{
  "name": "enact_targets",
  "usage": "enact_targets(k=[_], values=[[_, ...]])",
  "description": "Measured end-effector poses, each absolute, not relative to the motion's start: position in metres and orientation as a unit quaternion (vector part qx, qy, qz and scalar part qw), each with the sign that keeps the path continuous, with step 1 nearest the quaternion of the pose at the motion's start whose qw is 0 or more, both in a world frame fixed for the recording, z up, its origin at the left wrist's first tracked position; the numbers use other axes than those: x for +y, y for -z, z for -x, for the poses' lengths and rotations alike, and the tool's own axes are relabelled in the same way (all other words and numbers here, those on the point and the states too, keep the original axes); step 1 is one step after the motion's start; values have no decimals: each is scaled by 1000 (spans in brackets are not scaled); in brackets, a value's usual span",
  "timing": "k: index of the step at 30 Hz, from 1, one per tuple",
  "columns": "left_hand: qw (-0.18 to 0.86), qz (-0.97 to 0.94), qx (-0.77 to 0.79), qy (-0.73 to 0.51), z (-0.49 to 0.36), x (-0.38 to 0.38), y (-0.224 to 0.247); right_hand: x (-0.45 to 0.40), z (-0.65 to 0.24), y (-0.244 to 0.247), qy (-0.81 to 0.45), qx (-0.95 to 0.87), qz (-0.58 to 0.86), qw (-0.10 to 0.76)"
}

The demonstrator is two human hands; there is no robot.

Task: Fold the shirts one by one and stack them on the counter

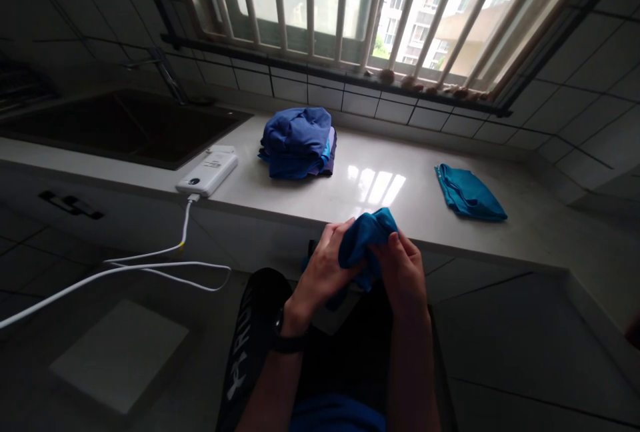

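Note:
A bunched teal-blue cloth [367,235] is held between my two hands, just off the counter's front edge. My left hand [327,259], with a dark band on its wrist, is closed on the cloth's left side. On the other side, my right hand [404,265] grips it with the thumb uppermost. Part of the cloth hangs below the fingers, and its full shape is hidden. A folded teal cloth [473,193] lies flat on the counter to the right. Further back on the left sits a pile of blue and purple cloths [297,142].
The pale counter [400,215] runs along a tiled wall below a barred window [325,12]. At the left is a dark sink [115,125] with a tap [167,75]. A white power bank [209,173] stands near the edge, its white cable [165,264] looping down in front.

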State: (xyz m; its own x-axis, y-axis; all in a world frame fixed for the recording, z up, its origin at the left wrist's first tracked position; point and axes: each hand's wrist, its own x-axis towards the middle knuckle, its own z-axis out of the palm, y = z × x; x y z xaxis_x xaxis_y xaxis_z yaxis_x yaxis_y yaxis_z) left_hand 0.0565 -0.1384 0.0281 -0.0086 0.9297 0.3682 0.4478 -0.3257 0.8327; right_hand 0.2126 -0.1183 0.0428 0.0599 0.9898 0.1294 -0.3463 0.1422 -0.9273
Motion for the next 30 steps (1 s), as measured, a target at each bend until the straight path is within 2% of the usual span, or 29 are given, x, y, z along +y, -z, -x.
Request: enact_targets(k=[3, 9, 14, 16, 20, 22, 24, 27, 30], values=[[238, -613, 537, -529, -57, -131, -23, -113, -213, -39, -533, -407, 390, 632], [123, -576, 577, -565, -39, -126, -31, -106, -223, -31, -492, -375, 447, 646], [154, -558, 559, -594, -38, -102, -62, -103, -222, -39, -404, -491, 443, 632], [174, -595, 521, -586, -43, -88, -79, -96, -220, -44, -364, -585, 435, 581], [178, -667, 480, -541, -46, -67, -111, -77, -223, -50, -365, -730, 430, 385], [155, -675, 491, -529, -39, -62, -121, -69, -230, -53, -346, -753, 445, 339], [130, -680, 511, -509, -24, -59, -126, -61, -241, -59, -286, -734, 484, 380], [109, -712, 547, -426, 1, -57, -125, -47, -258, -80, -164, -675, 522, 495], [57, -708, 610, -352, 17, -52, -126, -26, -267, -115, -69, -665, 524, 528]])
